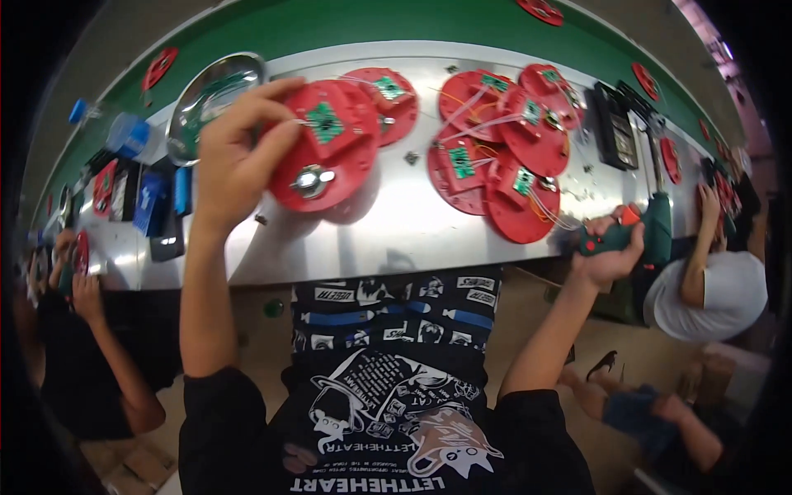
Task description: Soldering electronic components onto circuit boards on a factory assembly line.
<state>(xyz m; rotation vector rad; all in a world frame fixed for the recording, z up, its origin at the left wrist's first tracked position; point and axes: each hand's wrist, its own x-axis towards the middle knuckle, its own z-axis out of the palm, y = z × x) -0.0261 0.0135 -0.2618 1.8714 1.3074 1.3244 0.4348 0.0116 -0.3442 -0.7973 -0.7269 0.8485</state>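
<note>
My left hand point(247, 144) is raised over the steel bench, fingers and thumb closed on the edge of a round red plastic disc point(351, 169). This disc carries a green circuit board point(325, 121), a shiny metal part and thin white wires. At the bench's front right edge, my right hand point(612, 252) is wrapped round the handle of a dark green cordless drill point(657, 223) with an orange trigger; its long shaft points away from me. Another red disc point(400, 111) lies behind the held one. Several similar wired discs point(532, 148) overlap in a pile right of centre.
A shiny steel bowl point(186, 124) with green boards stands back left, beside a clear bottle point(130, 136) and blue boxes point(151, 202). A black tray point(612, 128) sits back right. Beyond runs a green belt point(355, 29) bearing red discs. Other people work at both sides.
</note>
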